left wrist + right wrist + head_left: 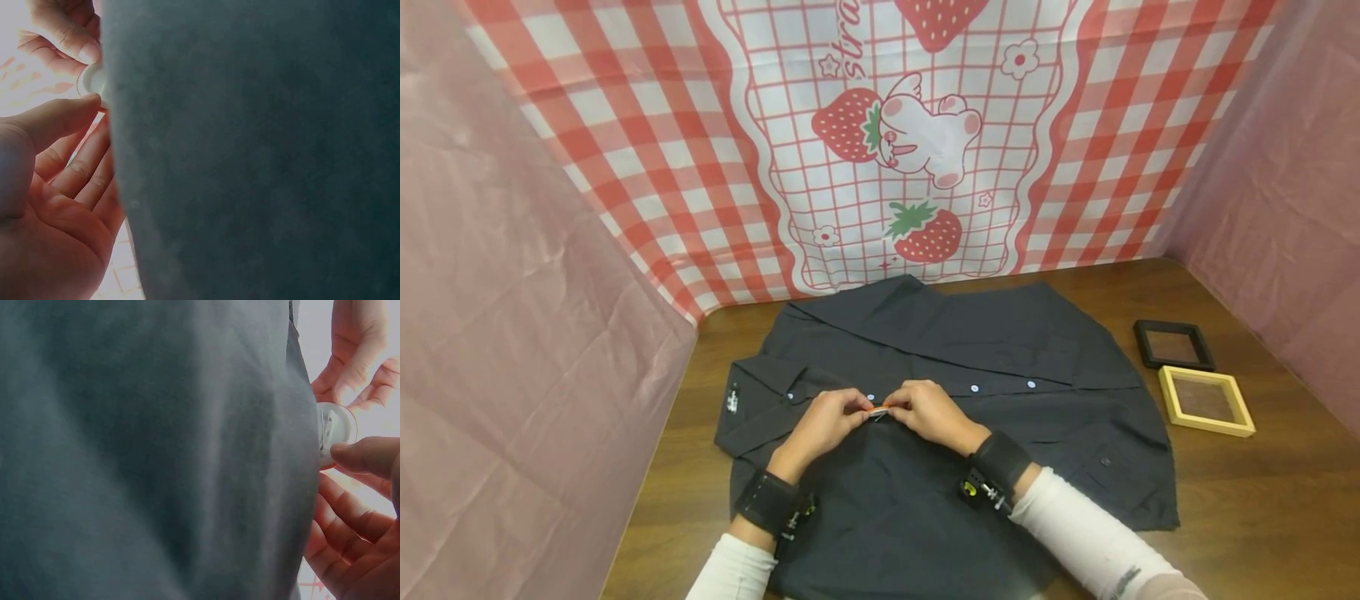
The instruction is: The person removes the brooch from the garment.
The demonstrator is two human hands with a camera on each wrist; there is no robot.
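Left hand [832, 419] and right hand [932, 417] both pinching a round badge [878, 411] from opposite sides, thumbs on its pale back. Badge is at the front placket of a dark button-up shirt [887, 508], just beside a light button [871, 397]. Right wrist view shows a metal pin [325, 428] on the badge back; shirt fabric hides part of the badge there. Cannot tell if the pin goes through the cloth. Left wrist view mostly blocked by dark fabric.

Shirt spread on a brown wood desk [1292, 508], collar to the left, more light buttons along the placket. Black frame [1144, 346] and yellow frame [1210, 425] on desk, right of shirt, close together. Red-and-white strawberry cloth [925, 237] hangs behind, pink cloth on both sides. Black straps on wrists, white sleeves.
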